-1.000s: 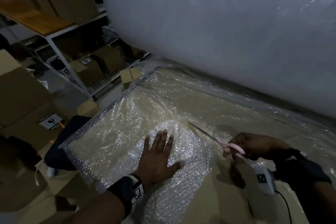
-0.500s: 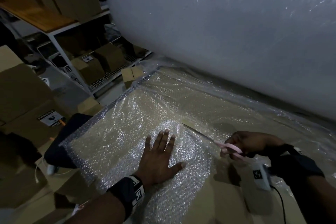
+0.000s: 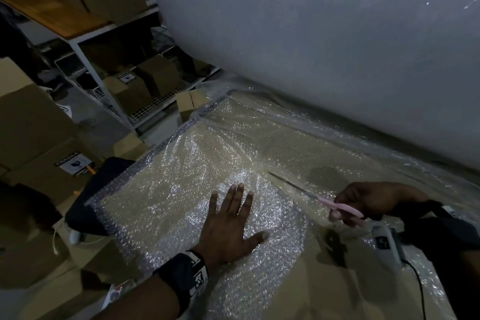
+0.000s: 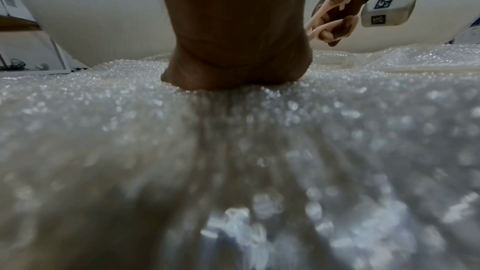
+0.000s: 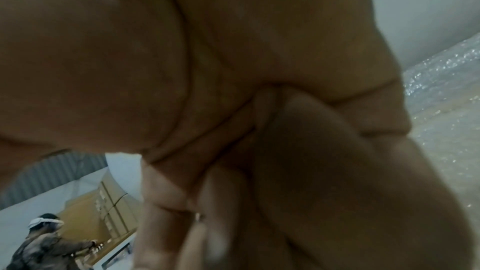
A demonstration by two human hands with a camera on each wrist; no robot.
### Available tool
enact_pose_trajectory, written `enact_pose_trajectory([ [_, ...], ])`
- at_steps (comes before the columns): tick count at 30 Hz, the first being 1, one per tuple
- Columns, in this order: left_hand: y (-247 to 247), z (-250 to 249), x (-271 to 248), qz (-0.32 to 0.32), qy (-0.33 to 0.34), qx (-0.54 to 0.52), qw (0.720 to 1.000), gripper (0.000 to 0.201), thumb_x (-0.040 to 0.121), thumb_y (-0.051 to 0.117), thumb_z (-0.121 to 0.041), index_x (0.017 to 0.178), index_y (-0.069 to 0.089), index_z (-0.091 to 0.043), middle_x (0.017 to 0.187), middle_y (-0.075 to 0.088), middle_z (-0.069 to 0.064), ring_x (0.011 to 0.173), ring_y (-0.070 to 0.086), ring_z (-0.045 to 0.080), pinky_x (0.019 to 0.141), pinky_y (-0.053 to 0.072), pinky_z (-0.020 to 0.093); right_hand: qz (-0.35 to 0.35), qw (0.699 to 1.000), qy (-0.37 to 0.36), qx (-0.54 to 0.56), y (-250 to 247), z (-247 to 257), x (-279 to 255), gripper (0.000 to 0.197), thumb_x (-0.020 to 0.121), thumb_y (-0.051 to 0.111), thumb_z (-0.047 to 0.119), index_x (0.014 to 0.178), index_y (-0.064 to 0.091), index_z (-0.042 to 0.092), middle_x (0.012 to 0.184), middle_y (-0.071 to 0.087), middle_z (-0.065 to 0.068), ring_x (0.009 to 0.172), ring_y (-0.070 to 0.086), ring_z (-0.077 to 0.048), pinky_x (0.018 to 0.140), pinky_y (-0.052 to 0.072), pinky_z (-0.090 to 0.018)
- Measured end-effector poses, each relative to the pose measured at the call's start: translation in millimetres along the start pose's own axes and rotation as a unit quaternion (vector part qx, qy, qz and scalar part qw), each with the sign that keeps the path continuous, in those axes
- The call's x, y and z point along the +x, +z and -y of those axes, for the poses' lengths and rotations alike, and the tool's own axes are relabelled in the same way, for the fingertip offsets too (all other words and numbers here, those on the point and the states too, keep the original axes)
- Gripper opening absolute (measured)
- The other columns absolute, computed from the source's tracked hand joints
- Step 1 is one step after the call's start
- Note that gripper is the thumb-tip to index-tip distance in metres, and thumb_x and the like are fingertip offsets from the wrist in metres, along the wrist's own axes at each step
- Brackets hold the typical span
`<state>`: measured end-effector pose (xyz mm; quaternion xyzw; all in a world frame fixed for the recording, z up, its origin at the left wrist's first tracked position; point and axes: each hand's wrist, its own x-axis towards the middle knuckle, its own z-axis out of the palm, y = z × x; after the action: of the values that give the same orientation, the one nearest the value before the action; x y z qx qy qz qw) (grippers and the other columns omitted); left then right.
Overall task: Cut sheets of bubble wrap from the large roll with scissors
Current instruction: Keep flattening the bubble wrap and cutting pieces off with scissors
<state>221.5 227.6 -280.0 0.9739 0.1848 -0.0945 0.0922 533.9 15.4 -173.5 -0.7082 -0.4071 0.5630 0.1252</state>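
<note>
The left hand (image 3: 228, 226) lies flat on the wrap (image 3: 166, 189). The right hand (image 3: 374, 200) grips the scissors (image 3: 337, 206) (pink handles). If the wrap slides, the cut may go crooked.

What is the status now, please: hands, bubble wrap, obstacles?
Left hand flat, pressing bubble wrap sheet. Right hand grips pink scissors, blades in the cut, pointing toward the large roll. Nothing visible blocking the cut line.

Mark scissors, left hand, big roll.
scissors (image 3: 342, 207): head view, pink handle.
left hand (image 3: 228, 226): head view, back of hand, flat on wrap.
big roll (image 3: 324, 41): head view, curved side.
</note>
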Motion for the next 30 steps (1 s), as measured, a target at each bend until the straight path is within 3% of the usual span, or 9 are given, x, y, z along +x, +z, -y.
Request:
enact_pose_trajectory([
  [3, -1, -1, 0, 0.006, -0.001, 0.006, 1.000, 0.108, 0.088, 0.005, -0.095, 0.167, -0.012, -0.023, 0.172, -0.027, 0.005, 0.157, -0.030, 0.021, 0.124, -0.013, 0.063, -0.005, 1.000, 0.004, 0.020, 2, -2, 5, 0.077, 0.078, 0.078, 0.068, 0.105, 0.072, -0.004, 0.078, 0.067, -0.008, 0.059, 0.050, -0.018, 0.047, 0.031, -0.023],
  [5, -1, -1, 1, 0.009, -0.003, 0.007, 1.000, 0.109, 0.088, 0.005, -0.095, 0.167, -0.013, -0.023, 0.171, -0.028, 0.005, 0.157, -0.030, 0.021, 0.124, -0.014, 0.063, -0.010, 1.000, 0.021, 0.018, 3, 1, 9, 0.068, 0.079, 0.078, 0.069, 0.101, 0.075, 0.005, 0.079, 0.068, -0.009, 0.064, 0.048, -0.021, 0.051, 0.028, -0.026],
  [8, 0, -1, 1, 0.007, -0.003, 0.005, 1.000, 0.109, 0.088, 0.006, -0.095, 0.168, -0.010, -0.023, 0.172, -0.026, 0.005, 0.158, -0.029, 0.022, 0.124, -0.013, 0.063, -0.014, 0.999, 0.044, 0.006, 4, 10, 11, 0.041, 0.086, 0.077, 0.062, 0.090, 0.079, 0.021, 0.076, 0.069, -0.001, 0.057, 0.047, -0.013, 0.047, 0.028, -0.024],
  [10, 1, -1, 1, 0.003, -0.004, 0.002, 1.000, 0.109, 0.088, 0.007, -0.095, 0.168, -0.009, -0.023, 0.172, -0.025, 0.005, 0.158, -0.028, 0.022, 0.124, -0.011, 0.063, -0.022, 0.999, 0.044, 0.010, 5, 15, 15, 0.037, 0.086, 0.077, 0.062, 0.085, 0.080, 0.025, 0.074, 0.069, -0.001, 0.055, 0.047, -0.013, 0.047, 0.028, -0.025],
  [17, 2, -1, 1, 0.002, -0.002, 0.005, 1.000, 0.109, 0.088, 0.008, -0.095, 0.168, -0.009, -0.022, 0.172, -0.025, 0.006, 0.159, -0.026, 0.024, 0.124, -0.010, 0.064, -0.027, 0.999, 0.032, 0.003, 5, 29, 35, 0.066, 0.076, 0.075, 0.076, 0.092, 0.078, 0.012, 0.072, 0.067, -0.003, 0.052, 0.046, -0.011, 0.047, 0.031, -0.025],
  [22, 0, 0, 0, -0.003, 0.001, 0.005, 1.000, 0.109, 0.089, 0.008, -0.094, 0.168, -0.007, -0.021, 0.172, -0.024, 0.006, 0.159, -0.026, 0.024, 0.124, -0.010, 0.064, -0.028, 0.999, 0.020, 0.022, 5, 34, 42, 0.067, 0.078, 0.078, 0.071, 0.098, 0.079, 0.008, 0.075, 0.066, -0.006, 0.052, 0.046, -0.012, 0.043, 0.031, -0.022],
  [26, 1, 0, 1, 0.000, 0.002, 0.004, 1.000, 0.110, 0.088, 0.007, -0.095, 0.168, -0.009, -0.021, 0.172, -0.025, 0.006, 0.159, -0.026, 0.024, 0.124, -0.011, 0.064, -0.034, 0.998, 0.019, 0.045, 2, 26, 33, 0.089, 0.060, 0.081, 0.081, 0.097, 0.076, 0.000, 0.075, 0.066, -0.011, 0.051, 0.050, -0.013, 0.043, 0.033, -0.021],
  [30, 3, 0, 2, 0.000, 0.001, 0.002, 1.000, 0.110, 0.088, 0.008, -0.096, 0.168, -0.010, -0.022, 0.172, -0.026, 0.005, 0.158, -0.027, 0.024, 0.123, -0.011, 0.065, -0.033, 0.997, 0.040, 0.049, -5, 13, 21, 0.086, 0.049, 0.082, 0.086, 0.090, 0.080, 0.011, 0.070, 0.068, -0.006, 0.048, 0.050, -0.012, 0.043, 0.031, -0.021],
])
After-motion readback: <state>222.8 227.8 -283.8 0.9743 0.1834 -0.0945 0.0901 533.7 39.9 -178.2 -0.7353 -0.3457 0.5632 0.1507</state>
